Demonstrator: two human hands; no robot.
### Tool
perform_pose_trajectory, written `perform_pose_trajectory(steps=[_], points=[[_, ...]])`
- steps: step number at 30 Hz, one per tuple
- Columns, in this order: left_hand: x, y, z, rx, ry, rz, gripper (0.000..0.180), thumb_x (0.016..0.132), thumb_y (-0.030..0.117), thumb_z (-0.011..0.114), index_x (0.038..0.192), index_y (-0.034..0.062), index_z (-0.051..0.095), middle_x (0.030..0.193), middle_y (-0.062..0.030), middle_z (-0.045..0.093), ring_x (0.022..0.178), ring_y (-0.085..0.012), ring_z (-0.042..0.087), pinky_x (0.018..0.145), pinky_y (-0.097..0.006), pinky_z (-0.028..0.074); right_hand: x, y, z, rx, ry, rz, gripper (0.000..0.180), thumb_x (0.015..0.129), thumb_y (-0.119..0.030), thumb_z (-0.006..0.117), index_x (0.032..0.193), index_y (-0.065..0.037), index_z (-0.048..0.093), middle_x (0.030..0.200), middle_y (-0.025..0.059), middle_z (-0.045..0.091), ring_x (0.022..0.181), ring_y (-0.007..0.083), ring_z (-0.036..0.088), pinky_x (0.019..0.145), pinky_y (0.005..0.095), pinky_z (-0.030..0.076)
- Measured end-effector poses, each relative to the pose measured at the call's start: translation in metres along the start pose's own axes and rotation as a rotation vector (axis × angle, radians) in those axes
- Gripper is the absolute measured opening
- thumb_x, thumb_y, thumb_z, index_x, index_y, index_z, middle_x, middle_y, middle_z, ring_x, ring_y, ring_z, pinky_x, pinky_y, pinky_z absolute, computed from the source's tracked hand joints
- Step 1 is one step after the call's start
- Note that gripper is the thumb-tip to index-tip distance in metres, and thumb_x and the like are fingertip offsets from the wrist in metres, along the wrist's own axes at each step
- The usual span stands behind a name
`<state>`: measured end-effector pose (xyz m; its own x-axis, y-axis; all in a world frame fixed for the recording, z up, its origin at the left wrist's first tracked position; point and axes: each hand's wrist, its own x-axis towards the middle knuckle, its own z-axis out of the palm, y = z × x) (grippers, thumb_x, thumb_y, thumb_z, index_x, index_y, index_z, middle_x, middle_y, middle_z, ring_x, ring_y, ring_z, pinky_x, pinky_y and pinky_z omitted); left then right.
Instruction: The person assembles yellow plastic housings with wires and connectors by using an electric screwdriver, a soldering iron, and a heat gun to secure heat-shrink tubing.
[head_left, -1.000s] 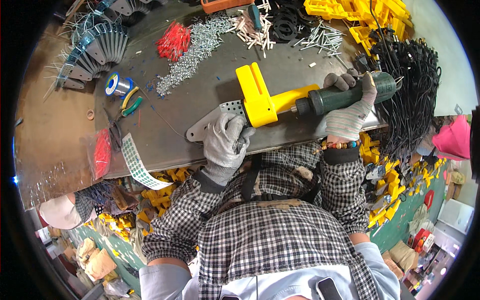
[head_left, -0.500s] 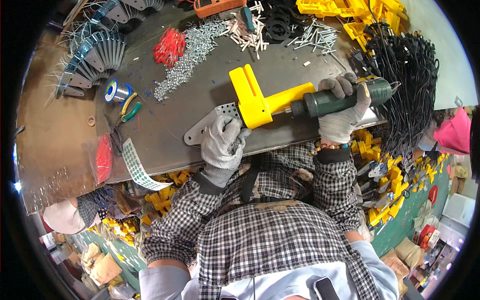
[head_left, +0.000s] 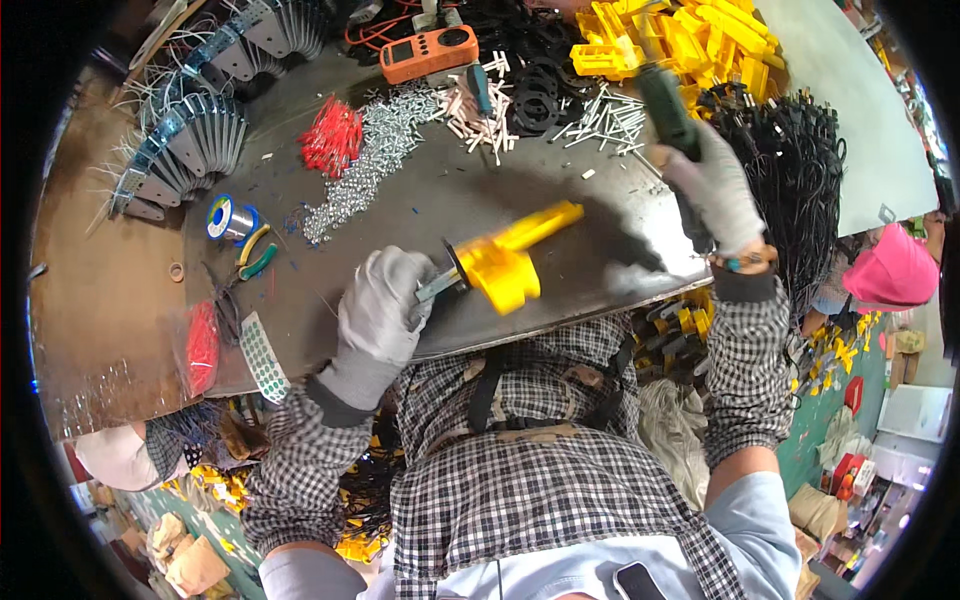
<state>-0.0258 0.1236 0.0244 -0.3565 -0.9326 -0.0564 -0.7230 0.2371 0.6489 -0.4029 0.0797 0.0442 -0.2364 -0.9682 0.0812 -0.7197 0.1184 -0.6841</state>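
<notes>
Head view: from where I stand, the work looks partway along. The person's left hand (head_left: 385,305), gloved, grips a metal plate (head_left: 435,287), and a yellow plastic piece (head_left: 500,278) sits at the plate's far end, held up over the front of the table (head_left: 400,230). Plate and plastic look joined, so I judge that much to be done, though the blur hides whether any screw is fully in. No cord shows on the piece.

The right hand (head_left: 720,190), also gloved, is well apart from it, at the lower end of a dark green power screwdriver (head_left: 668,110). Both are smeared, and I cannot tell whether the fingers close around the tool. The screwdriver touches neither plate nor plastic.

Plenty is left unused: loose screws (head_left: 380,150) beside a heap of red bits (head_left: 332,137), pale little tubes (head_left: 478,115), black rings (head_left: 540,95), thin metal rods (head_left: 612,120) and a pile of yellow parts (head_left: 720,45) at the back. Black cords (head_left: 785,190) lie bundled at the right. Over on the left, rows of wired metal plates (head_left: 205,140) stand near a solder spool (head_left: 230,218) and pliers (head_left: 258,255).
</notes>
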Motion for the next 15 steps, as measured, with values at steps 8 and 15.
perform_pose_trajectory(steps=[8, 15], points=[[0.031, 0.003, -0.022, 0.398, 0.141, 0.346, 0.031, 0.078, 0.014, 0.066, 0.107, 0.0074, 0.059, 0.110, -0.0131, 0.058, 0.103, -0.0319, 0.057, 0.085, -0.042, 0.049, 0.034, -0.010, 0.036, -0.890, 0.112, -0.029, 0.038, 0.078, -0.033, 0.074, 0.102, -0.007, 0.061, 0.103, 0.0164, 0.065, 0.100, 0.0354, 0.061, 0.084, 0.0436, 0.051], [0.082, -0.030, 0.038, 0.225, 0.320, 0.178, 0.022, 0.081, 0.011, 0.070, 0.100, 0.0013, 0.065, 0.086, -0.0140, 0.068, 0.084, -0.0227, 0.067, 0.071, -0.034, 0.052, -0.042, -0.112, 0.063, -0.294, -0.131, -0.861, 0.029, 0.072, -0.009, 0.062, 0.101, -0.011, 0.064, 0.102, 0.0100, 0.059, 0.099, 0.0289, 0.057, 0.090, 0.0393, 0.046]])
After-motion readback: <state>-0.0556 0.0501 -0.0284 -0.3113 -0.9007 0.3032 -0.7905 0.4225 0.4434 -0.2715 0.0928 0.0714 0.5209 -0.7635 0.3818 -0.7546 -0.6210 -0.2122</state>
